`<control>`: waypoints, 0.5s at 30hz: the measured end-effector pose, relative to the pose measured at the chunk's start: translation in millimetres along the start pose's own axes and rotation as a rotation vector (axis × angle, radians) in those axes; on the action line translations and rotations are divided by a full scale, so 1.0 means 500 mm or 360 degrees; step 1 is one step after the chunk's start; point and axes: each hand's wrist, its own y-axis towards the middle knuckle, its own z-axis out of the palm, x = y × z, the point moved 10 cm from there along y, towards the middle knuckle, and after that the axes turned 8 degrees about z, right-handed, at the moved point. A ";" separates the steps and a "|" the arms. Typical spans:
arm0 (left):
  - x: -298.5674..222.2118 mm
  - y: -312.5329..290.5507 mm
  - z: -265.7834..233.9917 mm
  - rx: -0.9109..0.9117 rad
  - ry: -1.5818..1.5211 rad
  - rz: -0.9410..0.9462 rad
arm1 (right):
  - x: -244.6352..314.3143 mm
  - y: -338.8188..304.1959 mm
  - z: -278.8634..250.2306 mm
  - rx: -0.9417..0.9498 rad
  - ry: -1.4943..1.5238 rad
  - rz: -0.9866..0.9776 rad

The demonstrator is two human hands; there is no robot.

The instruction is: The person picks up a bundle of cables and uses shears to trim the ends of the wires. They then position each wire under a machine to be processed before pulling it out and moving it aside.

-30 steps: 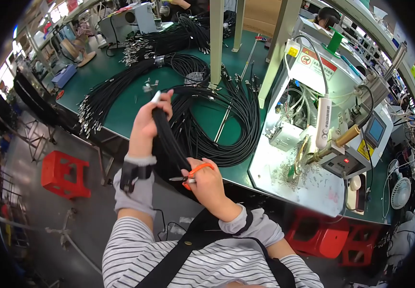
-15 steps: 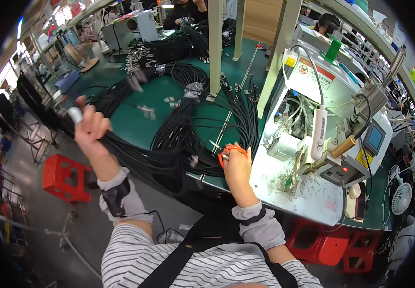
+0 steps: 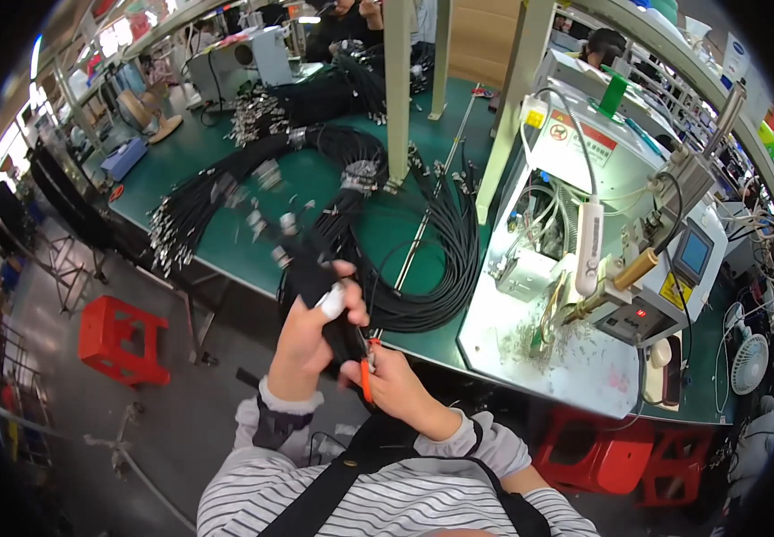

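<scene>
Close in front of my body, my left hand (image 3: 315,331) is wrapped round a bundle of black cables (image 3: 313,273). One of its fingers wears a white covering. The bundle's upper end, with pale connector tips, is smeared by motion over the table edge. My right hand (image 3: 393,383) is closed on orange-handled scissors (image 3: 367,380), held against the bundle just right of my left hand. Fingers and cables partly hide the blades. Behind my hands, a large coil of black cables (image 3: 466,259) lies on the green table (image 3: 242,240), tied with a clear wrap.
A lit machine (image 3: 575,197) with a metal tray stands right of the coil. Shelf posts (image 3: 398,98) rise from the table. More cables (image 3: 192,201) fan out at the left. Red stools (image 3: 118,340) stand on the floor, and a white fan (image 3: 749,369) is at far right.
My left hand has come in from the far left and closed round the cable bundle. My right hand, with the scissors, has moved left and nearer my body to meet it.
</scene>
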 end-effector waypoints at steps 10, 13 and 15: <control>0.029 0.029 0.009 0.0067 0.0325 -0.0222 | -0.067 -0.060 -0.038 -0.0074 0.0798 -0.0177; 0.089 -0.026 0.047 0.0165 0.0511 -0.0399 | -0.034 -0.088 -0.076 -0.0217 0.0694 0.0114; 0.116 -0.062 0.079 0.0329 0.0724 -0.0512 | -0.025 -0.106 -0.101 -0.0330 -0.0303 0.0319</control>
